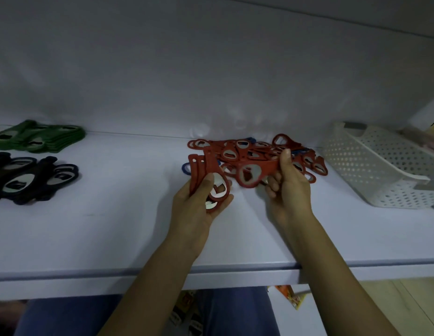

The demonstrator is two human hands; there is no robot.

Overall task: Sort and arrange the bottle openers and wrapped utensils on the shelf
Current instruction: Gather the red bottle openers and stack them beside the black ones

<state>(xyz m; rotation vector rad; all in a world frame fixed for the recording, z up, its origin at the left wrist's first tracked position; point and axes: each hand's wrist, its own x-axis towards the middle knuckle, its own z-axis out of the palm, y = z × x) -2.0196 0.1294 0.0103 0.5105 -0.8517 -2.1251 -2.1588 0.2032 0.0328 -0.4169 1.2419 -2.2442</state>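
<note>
Opener pile (257, 151) mid-shelf (114, 226); sorted stacks (39, 139) left; basket (371, 166) right.

This looks like a shop or stockroom: a long white shelf (114, 226) carries many identical items grouped by colour, green openers (39, 139), dark openers (29, 180) and heaped red openers (247, 151), beside a white perforated basket (371, 166), with printed packets (293, 299) below.

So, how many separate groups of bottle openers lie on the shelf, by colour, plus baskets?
Stack of green flat bottle openers: 1
Group of dark navy flat bottle openers: 1
Loose heap of red flat bottle openers: 1
White perforated plastic basket: 1
Total: 4
</note>
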